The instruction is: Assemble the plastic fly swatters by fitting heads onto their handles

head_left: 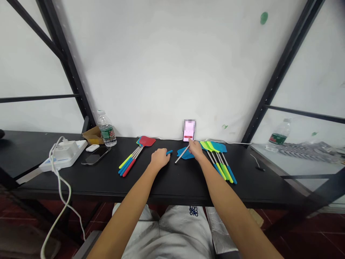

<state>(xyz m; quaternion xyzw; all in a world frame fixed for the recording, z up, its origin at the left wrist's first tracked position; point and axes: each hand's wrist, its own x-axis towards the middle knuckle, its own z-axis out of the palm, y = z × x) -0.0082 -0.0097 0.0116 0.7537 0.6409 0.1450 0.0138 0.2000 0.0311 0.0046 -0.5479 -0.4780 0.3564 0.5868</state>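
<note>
My left hand [159,158] is closed on a blue handle [169,152], whose end sticks out to the right of the fist. My right hand [196,148] is by the phone [189,130] that stands against the wall, with fingers closed at the upper end of a thin metal rod [181,155]. A fingertip overlaps the lower part of the lit screen; whether it touches cannot be made out. Blue fly swatter heads [185,153] lie under the rod. Right of that hand, several green and blue fly swatters [219,162] lie fanned out, handles toward me.
Left on the black table [94,183] lie several fly swatters with a red head [147,141] on top. Beyond them are a water bottle [107,129], a cardboard box [93,135], a dark phone [96,156], a white case [92,148] and a power strip [64,156] with a dangling cable.
</note>
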